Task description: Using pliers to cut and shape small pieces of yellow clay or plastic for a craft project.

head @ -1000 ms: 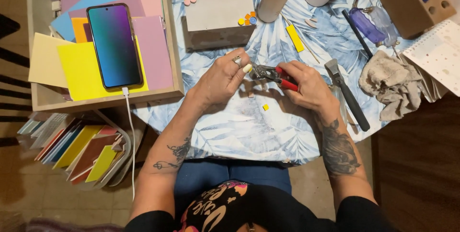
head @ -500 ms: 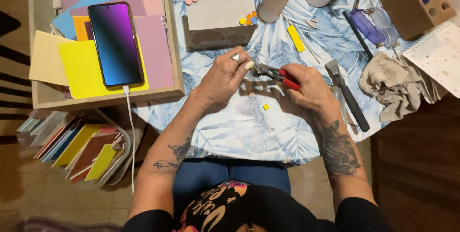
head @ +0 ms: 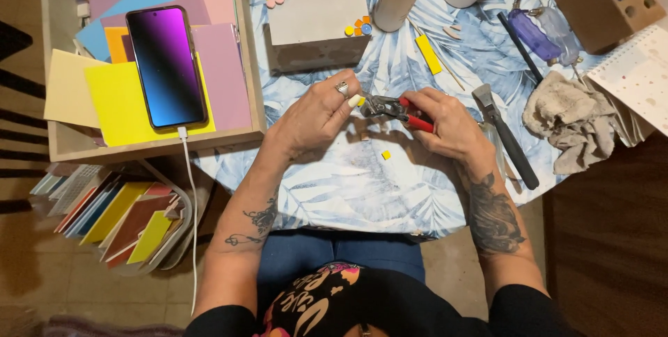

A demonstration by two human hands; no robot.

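Right hand [head: 449, 125] closing around red-handled nippers [head: 393, 109], jaws pointing left over tabletop [head: 348, 184]. Left hand [head: 316, 114] pinching small pale tile piece [head: 356, 100] at fingertips, holding it against nipper jaws. Yellow chip [head: 385, 155] lying on cloth just below hands. Phone [head: 165, 66] resting in tray [head: 153, 148], well left.

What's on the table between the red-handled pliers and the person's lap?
In the head view, below the pliers held by the right hand, one small yellow square piece lies on the leaf-patterned tablecloth; the rest of that stretch is bare cloth.
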